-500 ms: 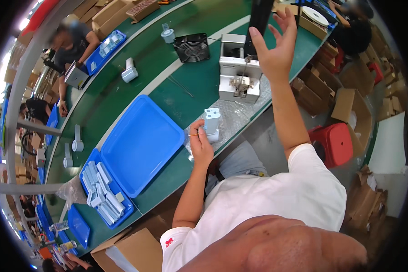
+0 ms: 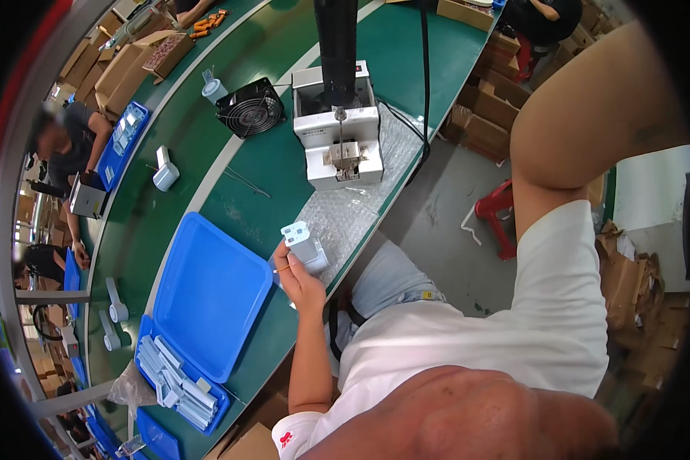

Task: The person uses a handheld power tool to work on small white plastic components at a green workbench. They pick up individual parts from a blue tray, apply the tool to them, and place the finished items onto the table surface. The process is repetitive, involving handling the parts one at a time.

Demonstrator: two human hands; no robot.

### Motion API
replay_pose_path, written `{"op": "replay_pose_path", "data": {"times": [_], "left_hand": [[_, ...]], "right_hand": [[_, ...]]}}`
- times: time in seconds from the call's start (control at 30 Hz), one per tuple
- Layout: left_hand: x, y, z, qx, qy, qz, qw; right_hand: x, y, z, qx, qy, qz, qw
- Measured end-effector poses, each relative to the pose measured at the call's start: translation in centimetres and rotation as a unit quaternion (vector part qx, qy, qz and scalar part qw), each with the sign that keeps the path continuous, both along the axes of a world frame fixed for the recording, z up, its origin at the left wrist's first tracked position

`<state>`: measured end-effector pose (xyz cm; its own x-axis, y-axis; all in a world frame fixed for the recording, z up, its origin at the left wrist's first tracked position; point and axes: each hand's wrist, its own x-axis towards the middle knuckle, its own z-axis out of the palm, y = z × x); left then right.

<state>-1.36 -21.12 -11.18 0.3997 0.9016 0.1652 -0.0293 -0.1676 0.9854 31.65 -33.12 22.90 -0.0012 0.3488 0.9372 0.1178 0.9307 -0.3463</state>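
Observation:
My left hand [image 2: 302,285] is closed around a pale blue-grey plastic housing [image 2: 302,244] that stands upright near the bench's front edge. A light-coloured end plate with small openings tops the housing. A thin orange strip [image 2: 283,268] shows at my fingers; what it belongs to I cannot make out. Bubble wrap [image 2: 337,222] lies under and beyond the housing. Just past it stands a small silver-grey machine [image 2: 337,126] with a metal fixture at its front and a black column over it. My right arm [image 2: 567,138] is raised at the right, its hand outside the picture.
A blue tray [image 2: 207,299] lies left of my hand, beside another blue tray [image 2: 221,399] of pale plastic parts. Tweezers [image 2: 247,182] and a black fan [image 2: 251,109] are farther back. A curved green conveyor [image 2: 188,146] carries several pale devices. A co-worker [image 2: 77,142] sits across.
My right hand has swung from beside the black column up and right, out of view. The view has shifted, so the bench things appear lower and farther left. My left hand keeps the housing.

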Motion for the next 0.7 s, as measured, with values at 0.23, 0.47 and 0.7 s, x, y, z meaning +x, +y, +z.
{"op": "replay_pose_path", "data": {"times": [0.23, 0.47, 0.7], "left_hand": [[0.7, 0.2, 0.1, 0.011, 0.015, 0.004, 1.000], [1.0, 0.3, -0.8, 0.038, 0.010, -0.009, 0.999], [0.6, 0.1, -0.5, 0.048, 0.020, -0.006, 0.999]], "right_hand": [[-0.6, -0.3, -3.2, 0.013, -0.005, -0.037, 0.999], [-3.9, 3.4, -15.9, -0.099, 0.127, -0.304, 0.939], [-4.0, 9.0, -17.5, -0.127, 0.126, -0.414, 0.892]]}}
